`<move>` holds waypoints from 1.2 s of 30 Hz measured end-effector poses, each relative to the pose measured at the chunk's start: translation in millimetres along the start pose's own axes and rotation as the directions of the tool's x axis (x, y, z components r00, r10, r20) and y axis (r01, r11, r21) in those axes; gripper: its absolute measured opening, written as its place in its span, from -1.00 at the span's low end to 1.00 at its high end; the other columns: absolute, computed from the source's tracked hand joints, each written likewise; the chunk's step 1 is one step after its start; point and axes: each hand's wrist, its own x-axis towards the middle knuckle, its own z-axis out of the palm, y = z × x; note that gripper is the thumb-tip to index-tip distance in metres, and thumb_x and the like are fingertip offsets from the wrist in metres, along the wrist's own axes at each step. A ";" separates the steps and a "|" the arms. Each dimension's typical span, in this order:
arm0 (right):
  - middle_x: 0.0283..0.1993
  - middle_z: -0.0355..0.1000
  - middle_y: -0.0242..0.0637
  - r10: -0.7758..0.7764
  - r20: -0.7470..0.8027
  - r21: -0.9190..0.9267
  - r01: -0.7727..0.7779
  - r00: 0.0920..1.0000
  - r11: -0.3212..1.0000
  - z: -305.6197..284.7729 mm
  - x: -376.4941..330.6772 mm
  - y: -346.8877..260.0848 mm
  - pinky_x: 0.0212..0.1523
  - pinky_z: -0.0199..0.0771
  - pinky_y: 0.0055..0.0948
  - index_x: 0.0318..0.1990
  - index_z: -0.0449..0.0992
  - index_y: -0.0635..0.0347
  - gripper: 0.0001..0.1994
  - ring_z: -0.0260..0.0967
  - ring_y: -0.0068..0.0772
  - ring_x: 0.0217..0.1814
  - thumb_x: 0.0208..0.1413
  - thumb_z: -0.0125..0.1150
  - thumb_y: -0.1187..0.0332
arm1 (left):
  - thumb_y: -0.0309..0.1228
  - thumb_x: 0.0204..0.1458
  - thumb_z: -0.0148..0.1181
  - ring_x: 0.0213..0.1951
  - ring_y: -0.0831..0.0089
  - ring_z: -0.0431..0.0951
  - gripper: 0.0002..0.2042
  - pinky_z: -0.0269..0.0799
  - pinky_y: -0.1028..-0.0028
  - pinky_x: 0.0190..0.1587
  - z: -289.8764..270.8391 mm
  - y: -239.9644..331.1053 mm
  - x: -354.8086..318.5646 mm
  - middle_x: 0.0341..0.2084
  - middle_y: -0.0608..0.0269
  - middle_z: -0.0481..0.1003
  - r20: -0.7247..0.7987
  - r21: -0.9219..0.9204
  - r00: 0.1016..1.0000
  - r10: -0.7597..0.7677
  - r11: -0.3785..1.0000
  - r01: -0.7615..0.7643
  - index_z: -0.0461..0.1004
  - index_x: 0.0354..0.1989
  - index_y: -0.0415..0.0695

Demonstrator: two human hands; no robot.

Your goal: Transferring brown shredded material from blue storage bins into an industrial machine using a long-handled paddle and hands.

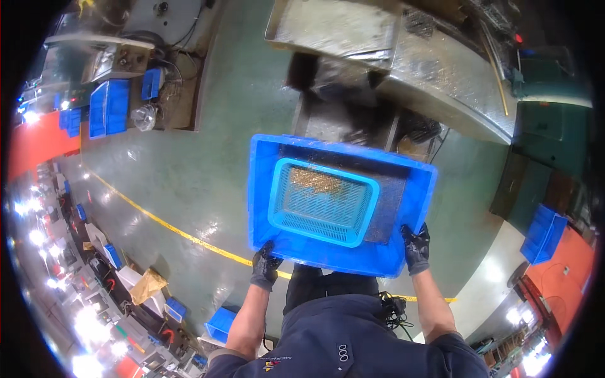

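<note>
A large blue plastic bin point(337, 257) is held level in front of my body. My left hand point(266, 264), in a black glove, is closed on its near left rim. At the near right corner my right hand point(416, 247), also gloved in black, grips the rim. Inside the bin sits a lighter blue mesh basket point(321, 217), toward the left. Many small brass-coloured pieces point(315, 181) lie heaped at the basket's far side; their kind is too small to make out. Beside the basket the bin's floor looks dark and dirty.
A metal machine with a tray point(334, 28) stands ahead, its metal chute point(343, 120) just beyond the bin. Blue bins point(108, 108) stand by equipment at the far left; another blue bin point(543, 234) is at right. A yellow line point(170, 227) crosses the green floor.
</note>
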 end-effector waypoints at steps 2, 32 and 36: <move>-0.08 0.44 -0.10 0.008 -0.018 -0.154 -0.010 1.000 0.988 -3.6 -8.1 8.0 0.00 0.40 -0.25 0.02 0.33 0.31 -0.59 0.41 -0.14 -0.10 0.15 0.12 0.18 | -0.37 0.07 0.15 -0.07 0.28 0.51 -0.67 0.53 0.36 -0.09 -2.3 -1.9 -3.5 -0.06 0.12 0.45 -0.008 0.062 1.000 -0.002 0.998 0.002 0.38 0.02 -0.16; -0.06 0.45 -0.09 0.154 -0.025 -0.044 -0.155 0.988 0.987 16.6 41.9 -28.5 -0.01 0.36 -0.22 -0.02 0.40 0.38 -0.62 0.40 -0.22 -0.08 0.05 0.23 0.33 | -0.33 0.10 0.11 -0.06 0.41 0.48 -0.63 0.44 0.46 -0.09 63.4 49.5 6.9 -0.04 0.23 0.46 0.118 0.597 0.972 0.203 0.768 -0.233 0.37 0.10 -0.07; -0.04 0.42 -0.26 0.040 -0.016 0.166 -0.037 0.999 0.986 9.9 73.8 -19.1 -0.01 0.37 -0.34 0.09 0.35 0.33 -0.52 0.35 -0.35 -0.05 0.02 0.29 0.36 | -0.22 0.11 0.15 -0.25 0.56 0.47 -0.65 0.44 0.50 -0.25 74.4 56.9 45.4 -0.18 0.36 0.49 0.009 0.159 1.000 -0.024 0.987 0.022 0.42 0.05 -0.03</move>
